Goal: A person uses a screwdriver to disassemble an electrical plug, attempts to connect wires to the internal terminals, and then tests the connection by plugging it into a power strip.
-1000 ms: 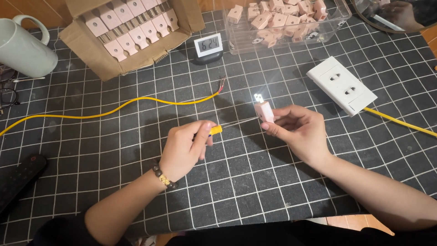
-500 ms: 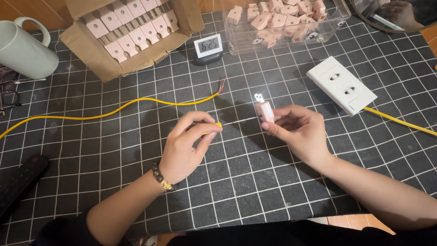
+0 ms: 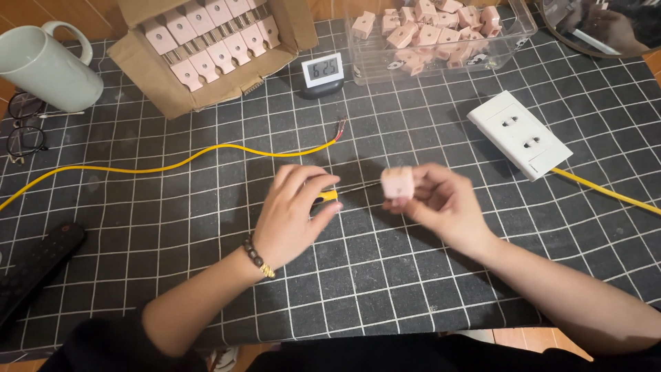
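A black mat with a white grid (image 3: 385, 289) is covering the table, and everything is lying on it. At the far left, a cardboard box (image 3: 206, 52) is holding rows of pale pink plugs, and at the far right a clear plastic tub (image 3: 441, 34) is holding a loose heap of the same plugs. A pale green mug (image 3: 45, 65) is standing in the far left corner, with a small digital clock (image 3: 322, 71) between box and tub. A white double socket (image 3: 520, 134) is lying to the right, a yellow cord running off from it. A long yellow wire (image 3: 165, 165) is snaking across the mat from the left, its bare end lying just beyond the hands. Near the middle, the left hand (image 3: 292, 217) is curling closed around a screwdriver with a yellow handle (image 3: 329, 195); its thin shaft is pointing right, lying almost level across the mat. The right hand (image 3: 444, 207) is pinching a single pink plug (image 3: 398, 183) in its fingertips, holding it up just off the mat. The screwdriver tip is appearing to meet the plug's left face, though actual contact is too small to tell. The plug is sitting between the two hands, nearer the right one, directly along the screwdriver's line.
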